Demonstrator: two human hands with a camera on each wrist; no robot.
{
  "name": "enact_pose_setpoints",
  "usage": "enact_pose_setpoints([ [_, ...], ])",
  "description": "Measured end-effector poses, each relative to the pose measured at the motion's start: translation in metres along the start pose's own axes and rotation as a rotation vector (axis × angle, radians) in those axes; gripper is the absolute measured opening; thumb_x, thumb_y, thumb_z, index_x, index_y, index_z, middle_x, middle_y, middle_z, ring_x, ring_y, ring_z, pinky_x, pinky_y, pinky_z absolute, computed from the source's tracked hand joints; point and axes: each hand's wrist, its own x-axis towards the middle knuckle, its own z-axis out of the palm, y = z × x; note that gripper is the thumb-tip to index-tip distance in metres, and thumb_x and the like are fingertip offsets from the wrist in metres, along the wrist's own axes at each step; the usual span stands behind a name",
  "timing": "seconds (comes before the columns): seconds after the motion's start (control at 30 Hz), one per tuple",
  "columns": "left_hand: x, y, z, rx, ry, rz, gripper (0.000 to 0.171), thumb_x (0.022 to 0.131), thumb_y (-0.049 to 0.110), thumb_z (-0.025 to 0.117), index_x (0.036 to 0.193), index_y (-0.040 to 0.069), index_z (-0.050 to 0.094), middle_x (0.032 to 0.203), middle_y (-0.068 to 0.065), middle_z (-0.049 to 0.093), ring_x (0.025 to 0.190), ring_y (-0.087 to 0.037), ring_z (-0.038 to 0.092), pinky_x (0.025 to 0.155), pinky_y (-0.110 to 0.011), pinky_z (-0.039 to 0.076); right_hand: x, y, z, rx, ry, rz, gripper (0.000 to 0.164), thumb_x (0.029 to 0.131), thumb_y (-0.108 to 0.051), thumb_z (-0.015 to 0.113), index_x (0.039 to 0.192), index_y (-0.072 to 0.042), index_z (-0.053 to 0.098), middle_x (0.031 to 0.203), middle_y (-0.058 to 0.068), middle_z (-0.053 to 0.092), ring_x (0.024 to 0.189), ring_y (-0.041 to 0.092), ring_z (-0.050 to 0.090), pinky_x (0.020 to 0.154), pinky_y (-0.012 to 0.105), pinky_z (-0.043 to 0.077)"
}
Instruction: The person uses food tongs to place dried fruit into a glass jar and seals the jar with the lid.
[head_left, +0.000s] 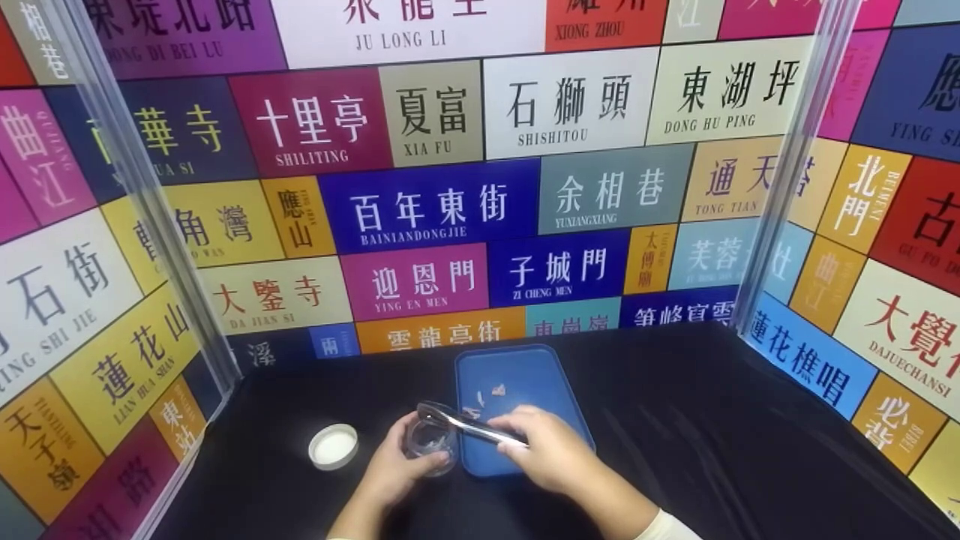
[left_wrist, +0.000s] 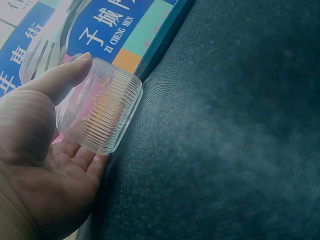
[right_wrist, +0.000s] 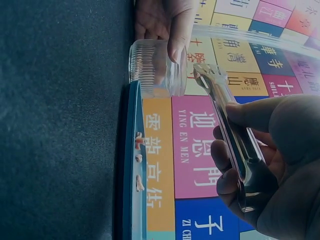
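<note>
My left hand (head_left: 391, 466) holds a clear ribbed glass jar (left_wrist: 112, 107), the thumb on its rim side and the fingers around the far side. Metal tongs (right_wrist: 227, 127) with slotted, fork-like tips lie in the grip of my right hand (head_left: 551, 454). In the head view the tips are over the jar's mouth; in the right wrist view they stand just outside it. Nothing can be made out between the tips. Small pinkish-white pieces (head_left: 498, 390) lie on the blue tray (head_left: 525, 367) beside the jar. What the jar contains is unclear.
A round white lid (head_left: 333, 447) lies on the black cloth (head_left: 270, 427) left of the jar. Behind the table stands a wall of colourful name panels (head_left: 420, 210). Clear upright edges (head_left: 780, 165) rise at both back corners.
</note>
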Motion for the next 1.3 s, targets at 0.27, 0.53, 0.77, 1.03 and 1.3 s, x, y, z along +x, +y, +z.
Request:
enact_pose_setpoints([
  [0.27,0.0,0.0,0.0,-0.003,0.0,-0.002,0.097,0.078,0.022,0.094,0.158,0.0,0.043,0.15,-0.026,0.061,0.135,-0.04,0.061,0.12,-0.06,0.044,0.0,0.001,0.001,-0.007,0.014,-0.029,0.028,0.096,-0.023,0.077,0.125,-0.022,0.08,0.108,-0.007,0.075,0.098,0.012,0.067,0.09,0.041,0.058],
  [0.53,-0.001,0.001,0.0,-0.015,-0.001,-0.003,0.095,0.079,0.021,0.093,0.158,0.001,0.044,0.149,-0.025,0.062,0.135,-0.039,0.062,0.119,-0.061,0.044,0.0,0.002,0.0,-0.01,0.01,0.003,0.036,0.095,-0.025,0.078,0.13,-0.02,0.077,0.112,-0.005,0.074,0.099,0.013,0.066,0.09,0.04,0.057],
  [0.77,-0.001,0.001,-0.001,-0.024,-0.005,-0.01,0.095,0.08,0.02,0.093,0.158,0.001,0.043,0.151,-0.026,0.06,0.137,-0.04,0.061,0.121,-0.062,0.042,0.002,0.003,-0.001,0.0,0.002,0.056,0.04,0.096,-0.029,0.078,0.135,-0.019,0.075,0.118,-0.002,0.073,0.106,0.016,0.067,0.097,0.046,0.057],
  [1.03,0.0,-0.001,-0.001,-0.004,0.003,0.007,0.092,0.078,0.021,0.094,0.156,0.005,0.048,0.151,-0.023,0.061,0.136,-0.038,0.061,0.12,-0.06,0.042,0.003,0.01,-0.004,0.002,0.037,0.079,0.045,0.094,-0.026,0.08,0.137,-0.015,0.074,0.122,0.003,0.074,0.112,0.022,0.069,0.102,0.051,0.057],
  [1.3,-0.001,-0.001,-0.001,-0.003,0.003,0.005,0.092,0.078,0.021,0.094,0.156,0.004,0.048,0.151,-0.022,0.061,0.136,-0.037,0.06,0.12,-0.053,0.041,0.009,0.028,-0.007,0.006,0.075,0.154,0.045,0.093,-0.025,0.081,0.137,-0.015,0.073,0.124,0.003,0.074,0.115,0.023,0.069,0.103,0.051,0.057],
])
